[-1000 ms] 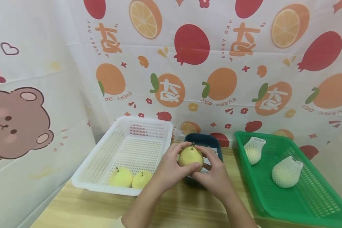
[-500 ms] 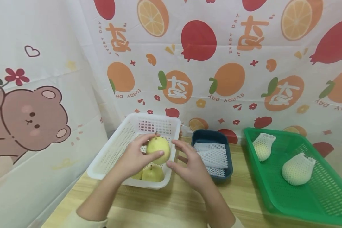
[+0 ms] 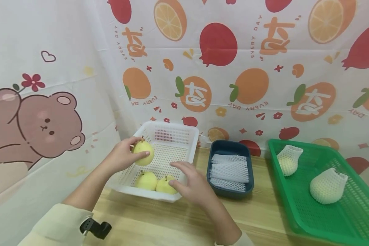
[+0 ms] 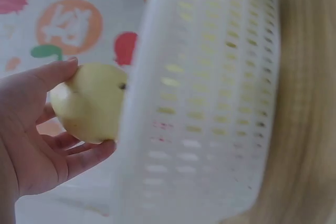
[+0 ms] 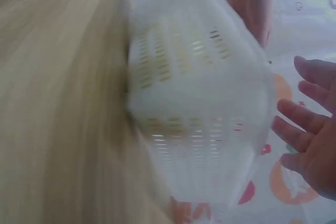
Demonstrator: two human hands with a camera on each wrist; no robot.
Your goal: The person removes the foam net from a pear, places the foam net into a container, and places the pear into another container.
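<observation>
In the head view my left hand grips a yellow pear above the left part of the white basket. The left wrist view has the thumb and fingers around this pear, beside the basket wall. Two more pears, one at left and one at right, lie at the basket's near end. My right hand holds nothing; its fingers spread over the basket's right rim, close to the right pear. In the right wrist view that hand appears with fingers apart, beside the basket.
A dark blue tray with white foam net sleeves stands right of the basket. Farther right, a green basket holds two net-wrapped pears, one at the back and one nearer. A printed cloth hangs behind.
From between both hands over the blue tray, the pear has moved left over the white basket, now in the left hand only. The right hand has let go and moved left.
</observation>
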